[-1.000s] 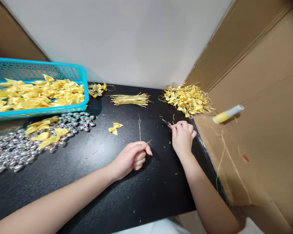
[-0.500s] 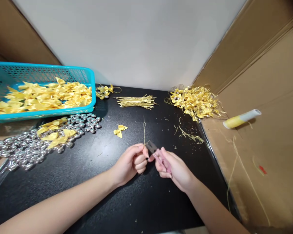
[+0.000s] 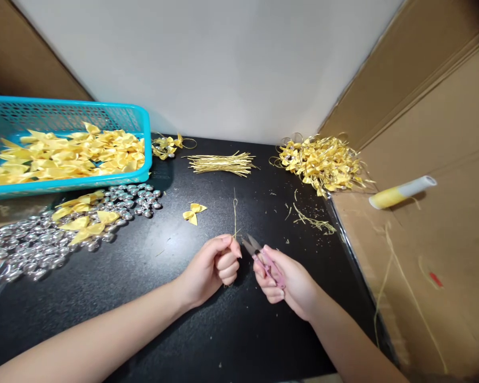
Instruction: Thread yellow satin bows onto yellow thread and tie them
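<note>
My left hand (image 3: 221,263) is closed, with thumb and forefinger pinching a thin gold cord (image 3: 235,215). A small loop of the cord stands up above the fingertips. The rest of it is hidden in the fist. In my right hand (image 3: 289,282) is a pair of pink thread snips (image 3: 268,266), the fingers wrapped round its handles. Its blades are apart and point at the left fingertips, just short of them. Beyond my left hand a yellow ribbon bow (image 3: 192,214) lies on the black tabletop (image 3: 175,330).
A blue basket (image 3: 147,138) of yellow bows stands at the left, silver beads (image 3: 35,247) before it. At the back lie cut gold cords (image 3: 222,164) and a pile of finished-looking bow pieces (image 3: 323,162). Cord scraps (image 3: 315,223) and a thread tube (image 3: 402,192) are at right.
The snips have drawn back slightly from the left fingertips and their blades show apart. My left hand keeps its pinch on the cord. The whole view has shifted a little.
</note>
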Demonstrator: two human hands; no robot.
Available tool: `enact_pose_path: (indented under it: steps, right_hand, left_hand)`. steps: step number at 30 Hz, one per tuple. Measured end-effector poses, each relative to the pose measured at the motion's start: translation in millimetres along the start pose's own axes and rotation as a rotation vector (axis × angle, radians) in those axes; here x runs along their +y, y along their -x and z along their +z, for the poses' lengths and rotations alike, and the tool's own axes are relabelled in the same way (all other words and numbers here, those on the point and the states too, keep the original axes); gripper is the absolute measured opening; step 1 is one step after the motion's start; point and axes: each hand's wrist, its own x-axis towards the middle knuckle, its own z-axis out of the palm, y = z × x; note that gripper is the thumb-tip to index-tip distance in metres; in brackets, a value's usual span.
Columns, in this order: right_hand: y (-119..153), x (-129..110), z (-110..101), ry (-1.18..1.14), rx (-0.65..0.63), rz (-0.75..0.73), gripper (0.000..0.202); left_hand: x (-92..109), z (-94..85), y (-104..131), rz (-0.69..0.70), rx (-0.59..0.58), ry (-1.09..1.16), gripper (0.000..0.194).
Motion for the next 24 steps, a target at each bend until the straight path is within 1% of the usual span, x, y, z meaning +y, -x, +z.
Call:
enact_pose_path:
  steps: [3,9,14,18,22,24]
  right_hand:
    - [0,0,0,0.023,-0.018,0.018,0.047]
    - [-3,1,3,0.008,-0.045,-0.02,0.049]
    - [-5,7,8,-0.066,-0.036,-0.131,0.052]
    - [-5,7,11,-0.101,0.025,-0.225,0.052]
    - [-2,-1,7,-0.222,0.17,-0.373,0.05]
    - [-1,-2,5,-0.258,0.198,-0.418,0.047]
  left_hand:
    - [0,0.2,0,-0.002,0.004,-0.007,0.03]
    - [0,1.1,-1,-0.036,-0.001,-0.045,0.03]
    - [1,4.7,-1,-0.054,0.026,-0.099,0.031]
    - [1,4.9,-1,-0.068,0.041,-0.122,0.031]
    - [1,4.5,-2,-0.073,0.039,-0.109,0.03]
    - [1,4.9,-2,-0.074,0.034,-0.105,0.03]
